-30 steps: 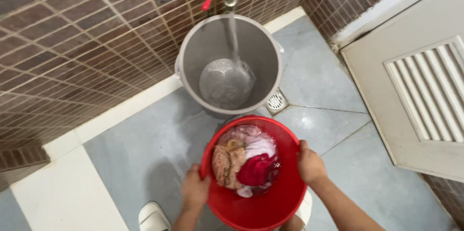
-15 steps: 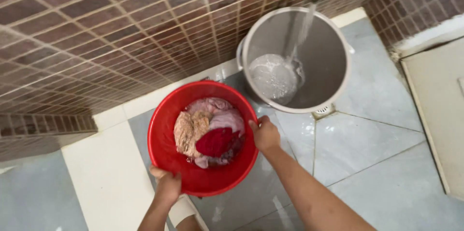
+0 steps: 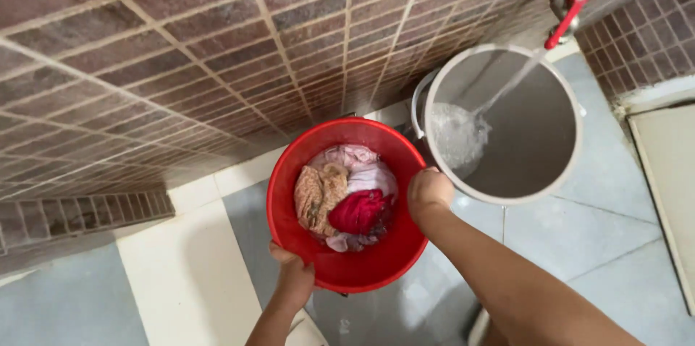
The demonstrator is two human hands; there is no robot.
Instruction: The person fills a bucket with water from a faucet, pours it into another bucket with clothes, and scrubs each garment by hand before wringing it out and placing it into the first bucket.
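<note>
I hold a red plastic basin (image 3: 376, 263) by its rim with both hands. My left hand (image 3: 293, 273) grips the near rim and my right hand (image 3: 428, 194) grips the right rim. Inside the basin lie wet clothes (image 3: 347, 197): pink, tan and dark red pieces in a little water. The basin is close to the brown tiled wall, just left of a grey bucket (image 3: 536, 165). A tap with a red handle (image 3: 563, 6) pours water into that bucket.
Brown mosaic tiles (image 3: 181, 64) cover the wall ahead and the corner at the right. The floor has grey tiles (image 3: 579, 237) and a pale raised strip (image 3: 188, 273) along the wall. A pale door (image 3: 673, 172) stands at the right edge.
The red basin has moved from in front of the grey bucket to its left, beside the wall. Both hands kept their grip on the rim. Water keeps running into the bucket.
</note>
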